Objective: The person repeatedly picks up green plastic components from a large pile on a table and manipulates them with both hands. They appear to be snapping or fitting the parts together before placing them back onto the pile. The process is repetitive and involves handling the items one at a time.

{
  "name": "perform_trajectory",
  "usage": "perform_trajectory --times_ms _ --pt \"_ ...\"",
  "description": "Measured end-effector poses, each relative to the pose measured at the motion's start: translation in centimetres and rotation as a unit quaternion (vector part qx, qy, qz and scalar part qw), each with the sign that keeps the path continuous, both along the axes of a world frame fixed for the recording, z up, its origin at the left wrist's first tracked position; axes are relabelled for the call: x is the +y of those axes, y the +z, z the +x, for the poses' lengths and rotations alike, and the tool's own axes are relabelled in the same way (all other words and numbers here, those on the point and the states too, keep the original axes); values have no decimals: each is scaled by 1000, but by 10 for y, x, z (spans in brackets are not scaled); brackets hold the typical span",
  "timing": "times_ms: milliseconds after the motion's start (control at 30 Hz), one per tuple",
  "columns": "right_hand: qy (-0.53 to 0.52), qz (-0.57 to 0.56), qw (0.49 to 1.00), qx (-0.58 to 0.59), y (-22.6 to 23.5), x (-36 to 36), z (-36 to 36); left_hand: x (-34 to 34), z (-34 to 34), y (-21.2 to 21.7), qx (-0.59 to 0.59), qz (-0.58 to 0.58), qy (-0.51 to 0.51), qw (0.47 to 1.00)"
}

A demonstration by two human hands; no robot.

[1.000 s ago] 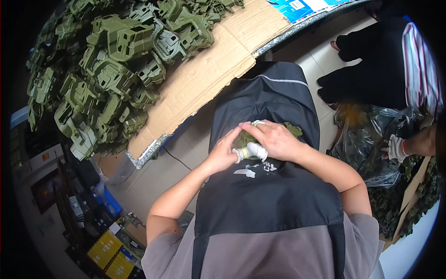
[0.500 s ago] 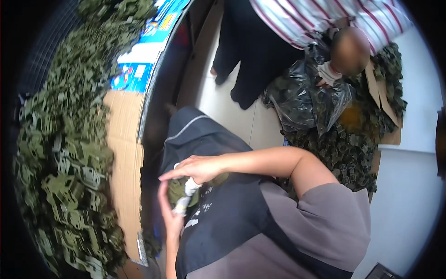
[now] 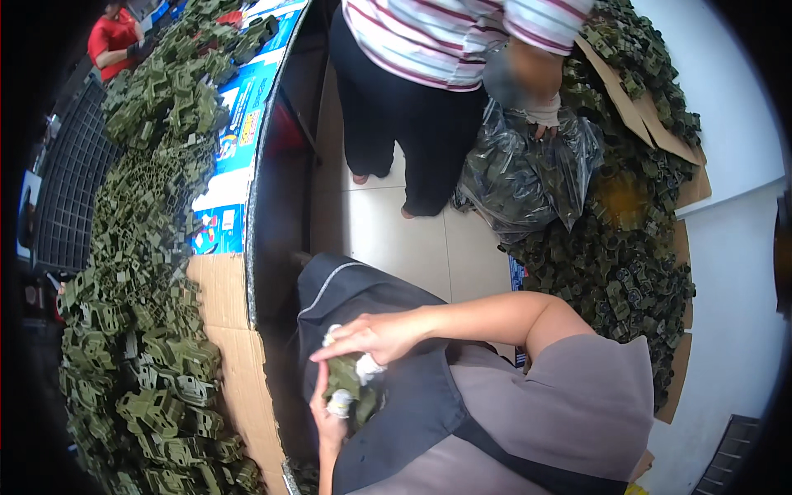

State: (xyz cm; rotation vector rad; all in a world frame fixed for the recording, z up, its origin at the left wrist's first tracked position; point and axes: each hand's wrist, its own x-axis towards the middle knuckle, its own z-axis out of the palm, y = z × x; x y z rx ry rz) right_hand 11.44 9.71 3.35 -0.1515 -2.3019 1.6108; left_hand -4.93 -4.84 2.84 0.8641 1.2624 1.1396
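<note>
Over my lap, an olive-green plastic part (image 3: 341, 378) sits between my two hands; its exact shape is partly hidden by my fingers. My left hand (image 3: 329, 419) grips it from below, thumb and fingers around its near side. From above, my right hand (image 3: 381, 337) closes over the far side, its index finger stretched toward the left fingertips. White wrapping covers some of my fingertips. Beneath the part lies my dark apron (image 3: 404, 421).
To the left, a table edged with cardboard (image 3: 235, 334) carries heaped green plastic parts (image 3: 157, 330). A co-worker in a striped shirt (image 3: 429, 37) holds a dark plastic bag (image 3: 528, 169) beside another heap (image 3: 610, 289). A person in red (image 3: 113, 40) is at the far left.
The view has tilted up, so the scene sits lower and the person in red shows. My hands remain around the green part with slightly shifted fingers. The co-worker's hand stays at the bag.
</note>
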Motion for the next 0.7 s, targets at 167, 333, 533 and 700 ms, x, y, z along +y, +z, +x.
perform_trajectory --times_ms 167,333,533,700 --pt "-79 -75 994 21 -37 -15 21 7 -17 -2 216 -77 -120 966" --pt "-199 -302 929 82 -54 -13 38 0 -45 -8 107 35 -5 994" --pt "-169 -402 885 163 -48 -17 28 24 -12 9 -1 133 235 963" --pt "-219 -177 949 145 -55 -16 24 26 -12 6 119 115 209 964"
